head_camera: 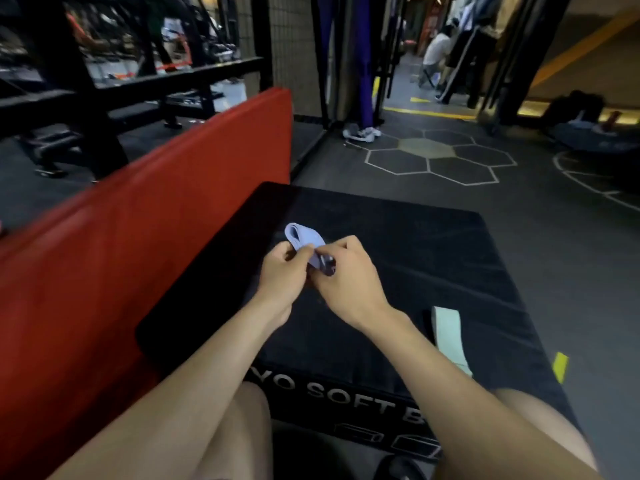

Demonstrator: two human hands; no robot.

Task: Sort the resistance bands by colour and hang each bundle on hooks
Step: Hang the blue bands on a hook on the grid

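A folded light purple resistance band is held above the black soft box in front of me. My left hand pinches its near end between thumb and fingers. My right hand grips the same end, fingers curled round a darker bunched part of the band. The looped far end of the band sticks out past both hands. A pale green band lies flat on the box to the right, partly behind my right forearm. No hooks are in view.
A red padded mat stands on edge along the box's left side. Black gym racks fill the far left. A person's shoes stand on the dark floor ahead, and another person crouches far back. My bare knees are at the bottom.
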